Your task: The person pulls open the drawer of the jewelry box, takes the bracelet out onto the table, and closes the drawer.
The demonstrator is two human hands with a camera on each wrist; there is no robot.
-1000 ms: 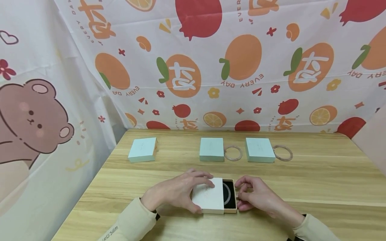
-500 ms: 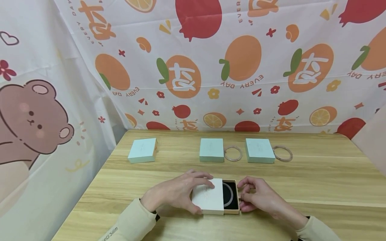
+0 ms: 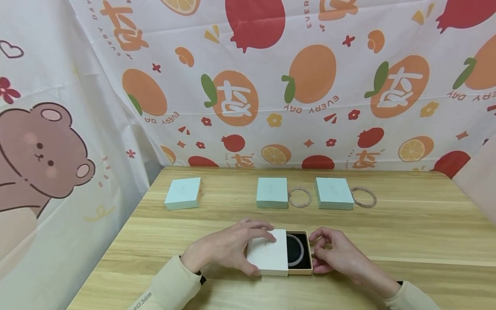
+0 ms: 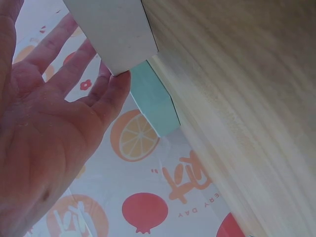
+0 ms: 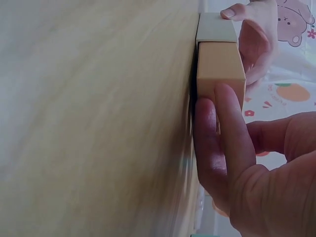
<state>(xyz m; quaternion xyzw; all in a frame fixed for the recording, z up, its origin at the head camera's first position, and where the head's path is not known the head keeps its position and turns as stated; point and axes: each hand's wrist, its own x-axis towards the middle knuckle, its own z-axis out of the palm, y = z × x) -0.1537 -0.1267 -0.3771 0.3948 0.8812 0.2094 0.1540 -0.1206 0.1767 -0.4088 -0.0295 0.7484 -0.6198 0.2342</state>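
In the head view my left hand (image 3: 234,245) grips the white sleeve (image 3: 267,254) of a slide-out jewellery box, fingers at its far edge and thumb at its near left corner. From the sleeve's right side sticks the tan drawer (image 3: 300,272), lined in black. Inside lies a pale bangle (image 3: 301,252), its left part hidden under the sleeve. At the drawer's right end, my right hand (image 3: 339,254) pinches what looks like a small pull tab, mostly covered by the fingers. The right wrist view shows these fingertips against the drawer's end wall (image 5: 219,61).
Along the back of the wooden table (image 3: 387,241) stand a left mint box (image 3: 183,192), a middle mint box (image 3: 272,191) and a right mint box (image 3: 333,192). One bangle (image 3: 310,198) lies beside the middle box, another bangle (image 3: 373,198) beside the right one. Behind hangs a fruit-print cloth (image 3: 267,77).
My right hand has moved to the right and the drawer has slid further out with it, baring more of the bangle. The left hand and the sleeve have stayed in place.
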